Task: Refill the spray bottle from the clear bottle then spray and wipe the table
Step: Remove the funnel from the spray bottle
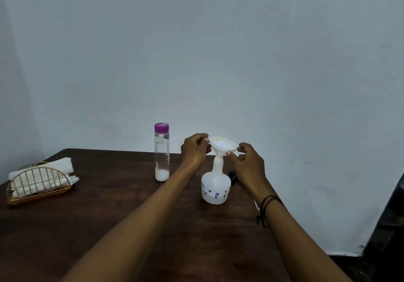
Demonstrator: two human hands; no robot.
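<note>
A white spray bottle with small purple flowers stands on the dark wooden table, its spray head off. A white funnel sits in its neck. My left hand pinches the funnel's left rim tab. My right hand pinches the rim on the right, thumb under the bowl. The clear bottle with a purple cap stands upright to the left, a little white liquid at its bottom.
A gold wire holder with white paper napkins sits at the table's left edge. A small dark object lies behind the spray bottle, mostly hidden by my right hand. A grey wall stands right behind the table.
</note>
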